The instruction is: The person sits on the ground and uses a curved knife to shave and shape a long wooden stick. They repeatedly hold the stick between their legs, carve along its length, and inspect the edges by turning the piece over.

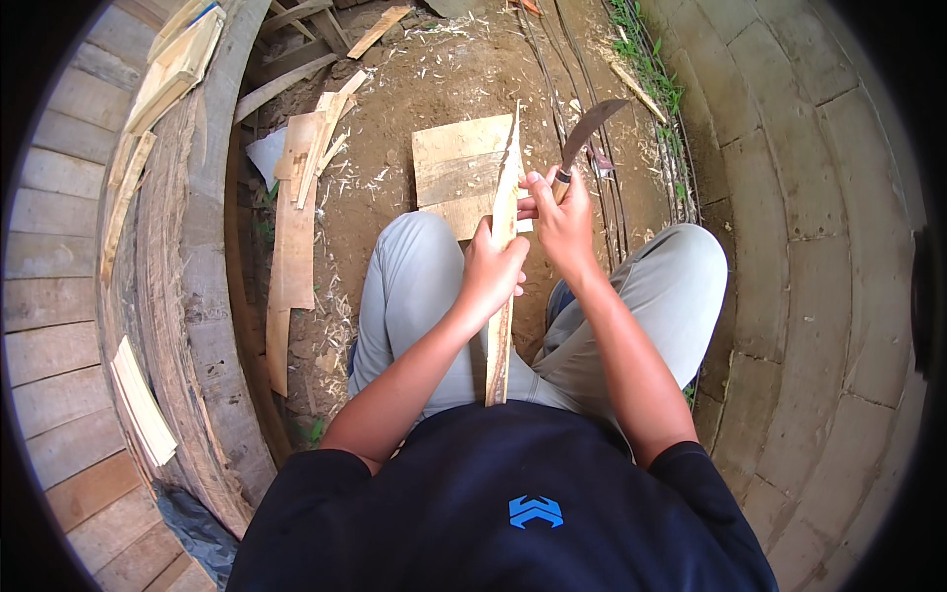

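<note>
A long, narrow strip of pale wood [506, 192] stands lengthwise between my knees, its lower end near my shirt and its thin tip pointing away. My left hand [490, 266] is wrapped round the strip at about its middle. In my right hand [560, 219] is a knife [590, 130] with a short wooden handle and a dark curved blade, which points up and to the right, apart from the wood. The fingers of my right hand reach toward the strip's edge; whether they touch it I cannot tell.
A flat wooden board [457, 163] lies on the dirt floor [395, 109] among scattered shavings. Split wood pieces [294, 217] lie to the left, beside a thick timber beam [212, 296]. Thin dark rods [582, 79] run along the floor near the block wall [789, 247] at right.
</note>
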Action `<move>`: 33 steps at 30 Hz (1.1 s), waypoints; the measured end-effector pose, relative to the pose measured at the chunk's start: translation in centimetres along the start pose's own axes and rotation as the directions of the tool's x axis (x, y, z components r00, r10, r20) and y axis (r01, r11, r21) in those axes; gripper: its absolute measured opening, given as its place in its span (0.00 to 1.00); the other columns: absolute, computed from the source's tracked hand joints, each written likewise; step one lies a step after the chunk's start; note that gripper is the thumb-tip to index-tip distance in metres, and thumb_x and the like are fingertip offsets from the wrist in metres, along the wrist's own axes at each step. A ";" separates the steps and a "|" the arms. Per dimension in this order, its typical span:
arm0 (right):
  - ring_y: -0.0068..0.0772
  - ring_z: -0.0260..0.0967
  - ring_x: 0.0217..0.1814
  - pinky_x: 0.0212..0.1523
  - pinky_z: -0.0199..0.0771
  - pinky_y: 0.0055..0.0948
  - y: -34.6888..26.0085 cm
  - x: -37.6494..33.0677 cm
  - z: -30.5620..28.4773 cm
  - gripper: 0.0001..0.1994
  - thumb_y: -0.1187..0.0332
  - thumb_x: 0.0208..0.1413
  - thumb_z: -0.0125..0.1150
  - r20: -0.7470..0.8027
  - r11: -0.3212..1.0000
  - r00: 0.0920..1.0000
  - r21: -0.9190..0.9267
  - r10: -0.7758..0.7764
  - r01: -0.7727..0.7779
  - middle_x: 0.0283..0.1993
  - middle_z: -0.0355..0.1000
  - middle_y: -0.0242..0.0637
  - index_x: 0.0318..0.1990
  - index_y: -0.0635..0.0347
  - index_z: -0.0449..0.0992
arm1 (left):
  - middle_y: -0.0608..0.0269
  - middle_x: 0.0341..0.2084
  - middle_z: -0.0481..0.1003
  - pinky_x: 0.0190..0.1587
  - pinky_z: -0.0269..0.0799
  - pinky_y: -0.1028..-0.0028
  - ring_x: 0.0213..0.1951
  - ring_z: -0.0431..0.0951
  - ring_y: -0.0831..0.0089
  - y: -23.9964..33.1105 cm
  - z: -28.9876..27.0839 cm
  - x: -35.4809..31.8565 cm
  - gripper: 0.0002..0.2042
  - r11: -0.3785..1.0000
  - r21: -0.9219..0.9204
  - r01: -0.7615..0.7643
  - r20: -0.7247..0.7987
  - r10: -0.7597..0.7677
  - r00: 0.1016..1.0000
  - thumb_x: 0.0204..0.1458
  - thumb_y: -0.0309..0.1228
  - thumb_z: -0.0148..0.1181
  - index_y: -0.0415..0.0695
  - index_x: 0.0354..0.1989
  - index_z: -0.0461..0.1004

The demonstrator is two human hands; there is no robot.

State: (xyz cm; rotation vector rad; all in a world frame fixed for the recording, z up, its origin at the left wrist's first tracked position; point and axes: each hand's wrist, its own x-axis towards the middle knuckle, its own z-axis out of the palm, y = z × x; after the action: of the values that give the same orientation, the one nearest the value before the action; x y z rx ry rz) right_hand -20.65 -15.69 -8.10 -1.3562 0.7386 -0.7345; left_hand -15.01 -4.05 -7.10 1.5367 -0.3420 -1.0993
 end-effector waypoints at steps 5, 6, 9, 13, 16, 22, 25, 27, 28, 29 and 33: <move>0.28 0.77 0.32 0.27 0.81 0.25 -0.5 -0.1 0.1 0.12 0.71 0.62 0.59 0.034 0.999 0.999 -0.033 0.038 -0.036 0.38 0.73 0.41 0.38 0.57 0.59 | 0.59 0.28 0.72 0.17 0.72 0.75 0.19 0.74 0.76 -0.3 -0.4 0.1 0.18 1.000 -0.013 0.022 -0.010 -0.022 1.000 0.53 0.27 0.53 0.34 0.51 0.62; 0.27 0.77 0.32 0.27 0.81 0.25 -0.5 -0.1 0.1 0.12 0.72 0.62 0.60 0.041 0.999 0.998 -0.040 0.038 -0.037 0.38 0.72 0.40 0.38 0.57 0.59 | 0.60 0.27 0.71 0.16 0.72 0.75 0.19 0.74 0.76 -0.2 -0.4 0.0 0.18 1.000 -0.019 0.023 -0.005 -0.023 1.000 0.53 0.27 0.54 0.34 0.51 0.62; 0.28 0.77 0.33 0.28 0.81 0.25 -0.5 0.0 0.1 0.12 0.72 0.61 0.60 0.060 0.998 0.998 -0.062 0.028 -0.025 0.40 0.73 0.41 0.38 0.57 0.59 | 0.61 0.27 0.71 0.16 0.72 0.75 0.18 0.73 0.77 0.0 -0.5 -0.1 0.18 0.999 -0.028 0.025 0.000 -0.025 1.000 0.53 0.27 0.54 0.34 0.51 0.62; 0.28 0.77 0.32 0.28 0.81 0.26 -0.3 0.0 0.0 0.12 0.70 0.62 0.60 0.051 0.999 0.998 -0.026 0.042 -0.041 0.38 0.73 0.41 0.38 0.57 0.59 | 0.61 0.26 0.71 0.16 0.72 0.76 0.18 0.73 0.77 0.1 -0.6 -0.2 0.17 0.999 -0.033 0.023 0.001 -0.023 1.000 0.53 0.27 0.54 0.35 0.50 0.62; 0.28 0.77 0.31 0.26 0.80 0.26 -0.3 -0.1 0.2 0.12 0.68 0.63 0.58 0.033 0.997 0.997 -0.040 0.069 -0.068 0.38 0.73 0.41 0.38 0.57 0.60 | 0.60 0.26 0.71 0.17 0.72 0.74 0.18 0.73 0.76 -0.6 -0.6 0.1 0.18 1.000 -0.014 0.012 -0.003 -0.012 1.000 0.53 0.29 0.54 0.36 0.50 0.62; 0.29 0.77 0.27 0.18 0.74 0.27 0.4 -0.3 -0.4 0.13 0.61 0.66 0.54 -0.057 0.927 0.966 -0.271 0.252 -0.258 0.35 0.75 0.44 0.39 0.63 0.64 | 0.64 0.30 0.65 0.23 0.69 0.75 0.25 0.70 0.77 -3.2 -1.2 1.5 0.17 0.972 -0.168 0.166 0.027 -0.163 0.986 0.55 0.35 0.51 0.43 0.50 0.60; 0.43 0.80 0.34 0.26 0.76 0.37 -2.1 -0.5 -0.7 0.20 0.55 0.66 0.50 -0.083 0.770 0.900 -0.489 0.428 -0.411 0.37 0.76 0.56 0.42 0.70 0.68 | 0.61 0.33 0.65 0.25 0.72 0.72 0.28 0.73 0.74 -3.8 -1.7 1.3 0.17 0.966 -0.187 0.180 0.055 -0.172 0.983 0.58 0.39 0.50 0.42 0.50 0.59; 0.53 0.77 0.43 0.38 0.75 0.43 -0.8 -0.7 -2.1 0.23 0.53 0.67 0.47 -0.075 0.618 0.925 -0.724 0.371 -0.307 0.41 0.75 0.61 0.45 0.71 0.69 | 0.58 0.35 0.66 0.25 0.73 0.71 0.28 0.75 0.71 -4.4 -2.0 1.6 0.19 0.961 -0.205 0.185 0.093 -0.169 0.981 0.58 0.40 0.53 0.42 0.51 0.58; 0.58 0.76 0.47 0.44 0.75 0.47 -0.3 -0.9 -2.7 0.24 0.51 0.67 0.45 -0.064 0.519 0.936 -0.818 0.346 -0.247 0.42 0.75 0.64 0.47 0.71 0.70 | 0.57 0.35 0.66 0.25 0.73 0.71 0.27 0.75 0.71 -4.9 -1.9 1.6 0.20 0.959 -0.194 0.206 0.073 -0.195 0.978 0.58 0.40 0.54 0.42 0.52 0.58; 0.66 0.69 0.55 0.56 0.67 0.51 -1.4 -1.3 -2.5 0.27 0.49 0.68 0.41 -0.042 0.445 0.897 -0.858 0.439 -0.258 0.46 0.73 0.67 0.50 0.72 0.70 | 0.57 0.35 0.66 0.24 0.73 0.71 0.26 0.74 0.71 -5.2 -2.0 1.5 0.21 0.956 -0.186 0.227 0.044 -0.223 0.974 0.58 0.39 0.55 0.42 0.52 0.58; 0.63 0.71 0.53 0.54 0.69 0.51 -1.5 -3.0 -3.0 0.25 0.52 0.68 0.40 0.018 0.231 0.859 -0.966 0.512 -0.118 0.46 0.74 0.63 0.49 0.70 0.71 | 0.55 0.33 0.69 0.22 0.72 0.71 0.22 0.73 0.71 -9.3 -1.8 2.3 0.23 0.962 -0.193 0.195 -0.077 -0.213 0.974 0.53 0.36 0.59 0.40 0.51 0.57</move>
State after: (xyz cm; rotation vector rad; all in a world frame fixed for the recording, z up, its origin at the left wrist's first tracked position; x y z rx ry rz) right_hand -24.84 -15.09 -6.69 -2.2320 1.2151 0.4785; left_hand -15.62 -1.82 -16.52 1.4764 -0.0130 -1.1760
